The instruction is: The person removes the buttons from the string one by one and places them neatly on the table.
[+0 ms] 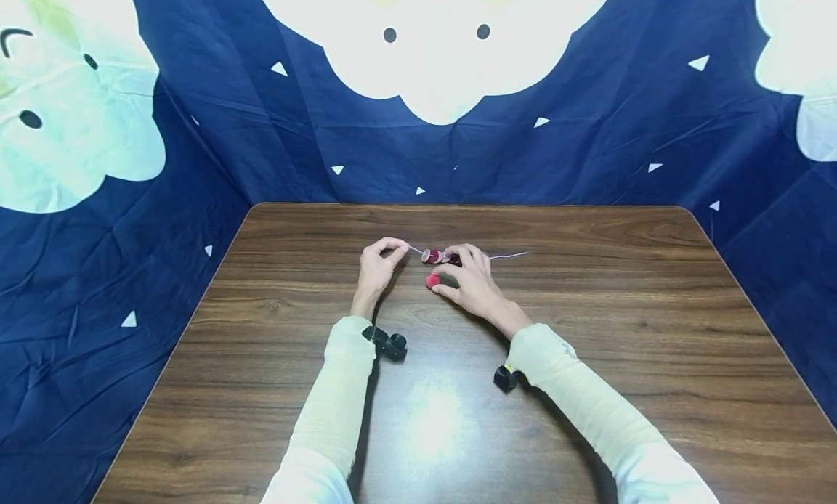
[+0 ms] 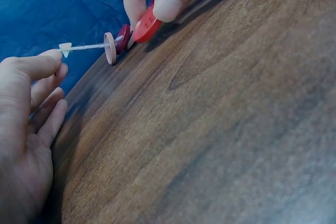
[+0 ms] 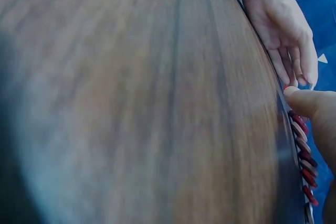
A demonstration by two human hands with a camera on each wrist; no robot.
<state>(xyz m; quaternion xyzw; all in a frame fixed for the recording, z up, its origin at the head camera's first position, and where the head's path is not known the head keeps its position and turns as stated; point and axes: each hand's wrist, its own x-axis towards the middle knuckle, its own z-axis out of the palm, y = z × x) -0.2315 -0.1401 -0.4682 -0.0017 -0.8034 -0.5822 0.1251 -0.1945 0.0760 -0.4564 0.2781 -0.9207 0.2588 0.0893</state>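
Observation:
My left hand (image 1: 375, 268) pinches one end of a thin pale string (image 2: 86, 47) between thumb and forefinger. Several buttons are strung along it in a row, a pale pink button (image 2: 109, 49) nearest that hand and a dark red one (image 2: 124, 38) right behind it. Between its thumb and forefinger my right hand (image 1: 476, 282) holds a bright red button (image 2: 147, 26) with small holes, close beside the row. In the right wrist view the strung buttons (image 3: 307, 177) show in reds and pinks. From the head view, my right fingers partly hide the row.
The string's other end (image 1: 510, 255) lies on the brown wood-grain table (image 1: 628, 308), right of my right hand. A blue cloth (image 1: 556, 163) with white cloud shapes hangs behind the table. Small black cameras (image 1: 390, 344) sit at both wrists.

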